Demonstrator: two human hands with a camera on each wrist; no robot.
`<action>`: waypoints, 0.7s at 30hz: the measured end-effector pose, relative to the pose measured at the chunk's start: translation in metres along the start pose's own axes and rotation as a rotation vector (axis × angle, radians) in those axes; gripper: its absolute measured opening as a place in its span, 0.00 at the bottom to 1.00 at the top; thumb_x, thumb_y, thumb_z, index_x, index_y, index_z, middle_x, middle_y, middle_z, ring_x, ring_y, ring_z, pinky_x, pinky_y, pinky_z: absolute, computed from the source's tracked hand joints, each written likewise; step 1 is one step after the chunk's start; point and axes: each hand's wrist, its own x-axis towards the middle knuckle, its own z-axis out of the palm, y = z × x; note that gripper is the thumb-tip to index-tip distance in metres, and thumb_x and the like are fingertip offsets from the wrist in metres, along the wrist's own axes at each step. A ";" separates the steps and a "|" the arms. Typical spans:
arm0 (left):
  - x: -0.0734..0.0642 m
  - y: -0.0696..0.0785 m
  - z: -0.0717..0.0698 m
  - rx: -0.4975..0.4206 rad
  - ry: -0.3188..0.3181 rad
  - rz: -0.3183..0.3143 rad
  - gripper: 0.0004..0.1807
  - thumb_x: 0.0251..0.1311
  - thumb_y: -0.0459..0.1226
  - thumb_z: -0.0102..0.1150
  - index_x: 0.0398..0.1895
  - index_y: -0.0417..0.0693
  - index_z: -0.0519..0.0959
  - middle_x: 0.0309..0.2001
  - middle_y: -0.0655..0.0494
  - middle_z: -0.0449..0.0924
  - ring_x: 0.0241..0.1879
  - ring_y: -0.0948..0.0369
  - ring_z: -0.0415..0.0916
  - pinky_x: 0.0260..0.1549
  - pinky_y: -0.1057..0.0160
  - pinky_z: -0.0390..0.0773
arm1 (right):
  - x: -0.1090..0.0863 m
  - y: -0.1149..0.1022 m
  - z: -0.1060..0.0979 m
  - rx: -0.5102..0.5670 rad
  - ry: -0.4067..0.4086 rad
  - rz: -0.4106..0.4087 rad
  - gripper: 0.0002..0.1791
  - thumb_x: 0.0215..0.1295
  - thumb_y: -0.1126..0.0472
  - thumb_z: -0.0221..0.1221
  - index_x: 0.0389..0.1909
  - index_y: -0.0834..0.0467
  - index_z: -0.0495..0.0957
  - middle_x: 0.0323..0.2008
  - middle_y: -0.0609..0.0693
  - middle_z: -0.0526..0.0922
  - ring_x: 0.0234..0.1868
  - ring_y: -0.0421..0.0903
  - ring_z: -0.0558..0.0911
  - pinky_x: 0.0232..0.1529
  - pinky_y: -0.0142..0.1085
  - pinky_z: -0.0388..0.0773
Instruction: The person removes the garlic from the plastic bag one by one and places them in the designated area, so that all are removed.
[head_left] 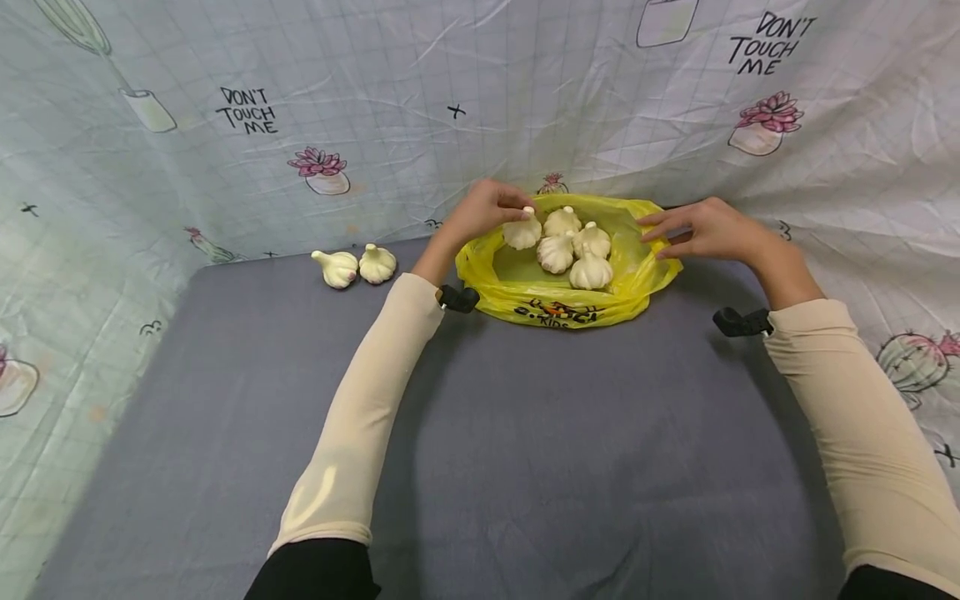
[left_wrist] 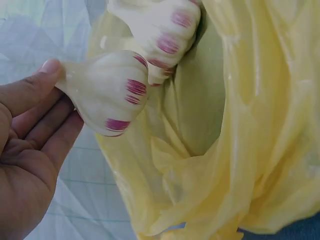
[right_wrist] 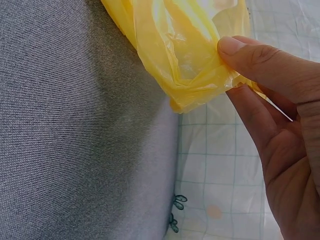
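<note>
My left hand (head_left: 489, 208) pinches a garlic bulb (left_wrist: 107, 92) by its stem, thumb on one side and fingers on the other. This bulb hangs over the left side of a yellow plastic bag (head_left: 555, 312), whose mouth is spread wide. Inside the bag lie several more garlic bulbs (head_left: 591, 272), white with purple streaks in the left wrist view. At the bag's right side, my right hand (head_left: 708, 229) pinches the rim between thumb and fingers. The thin yellow film shows between them in the right wrist view.
Two garlic bulbs (head_left: 377, 264) lie close together on the grey tabletop (head_left: 300, 400), left of the bag near the back edge. A printed cloth (head_left: 390, 100) hangs behind the table, right up against the bag. Each wrist wears a small black camera mount (head_left: 457, 298).
</note>
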 end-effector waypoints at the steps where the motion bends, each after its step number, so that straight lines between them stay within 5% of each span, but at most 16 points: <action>1: -0.003 0.001 -0.001 -0.003 0.010 0.001 0.14 0.71 0.38 0.62 0.55 0.42 0.85 0.51 0.49 0.87 0.49 0.58 0.84 0.51 0.61 0.81 | 0.001 0.000 0.000 0.001 0.002 -0.004 0.18 0.58 0.66 0.73 0.50 0.56 0.89 0.60 0.54 0.83 0.39 0.43 0.89 0.31 0.21 0.77; 13: -0.029 0.018 0.001 0.088 0.120 0.063 0.13 0.70 0.38 0.62 0.52 0.43 0.87 0.50 0.50 0.87 0.49 0.58 0.84 0.49 0.62 0.81 | 0.002 -0.001 -0.011 -0.047 0.000 -0.034 0.17 0.59 0.63 0.74 0.50 0.53 0.89 0.60 0.53 0.83 0.38 0.32 0.87 0.32 0.19 0.76; 21: -0.052 0.027 0.006 0.068 0.147 0.087 0.11 0.69 0.37 0.63 0.51 0.45 0.87 0.48 0.52 0.88 0.46 0.61 0.85 0.46 0.65 0.82 | 0.004 -0.004 -0.011 -0.028 -0.020 -0.035 0.17 0.60 0.62 0.73 0.51 0.53 0.88 0.61 0.53 0.82 0.39 0.34 0.88 0.32 0.21 0.77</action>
